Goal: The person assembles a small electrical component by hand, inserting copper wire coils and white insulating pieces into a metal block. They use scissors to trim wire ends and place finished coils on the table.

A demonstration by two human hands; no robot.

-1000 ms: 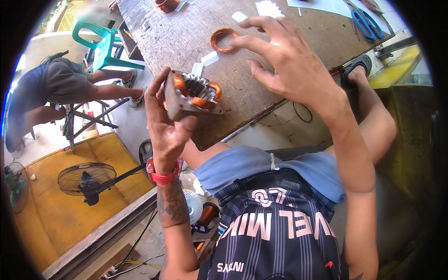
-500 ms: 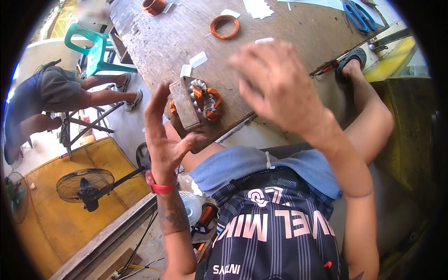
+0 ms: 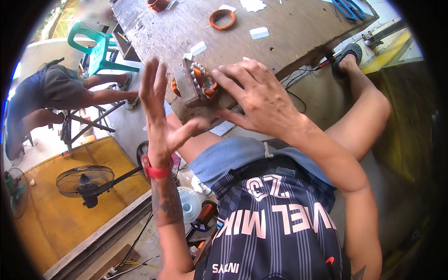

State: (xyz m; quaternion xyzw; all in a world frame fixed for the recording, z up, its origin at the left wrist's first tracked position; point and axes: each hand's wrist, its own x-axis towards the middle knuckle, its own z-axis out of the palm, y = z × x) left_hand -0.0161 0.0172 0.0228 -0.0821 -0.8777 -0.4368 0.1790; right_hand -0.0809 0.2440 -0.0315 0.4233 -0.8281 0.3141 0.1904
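Observation:
A motor stator [image 3: 185, 87] with a grey metal core stands near the table's close left corner. White insulation lines its slots, and orange copper windings [image 3: 198, 74] loop out of its right face. One more bit of copper winding [image 3: 175, 87] shows on its left side. To the left of the stator, my left hand [image 3: 161, 114] is held up open, thumb and fingers spread, holding nothing. My right hand [image 3: 261, 95] reaches in from the right, thumb and fingers apart around the winding side. Whether its fingertips touch the windings I cannot tell.
On the wooden table [image 3: 298, 35] lie a copper wire ring [image 3: 222, 19], another copper coil [image 3: 157, 4], white paper slips [image 3: 259, 32] and blue-handled scissors [image 3: 349, 9]. A person [image 3: 60, 88] is at the left, beside a green chair [image 3: 97, 51]. A black fan [image 3: 85, 179] stands lower left.
My right hand has come down and left toward the stator's windings. My left hand has risen slightly, fingers straighter. The table and its objects sit a little higher in view.

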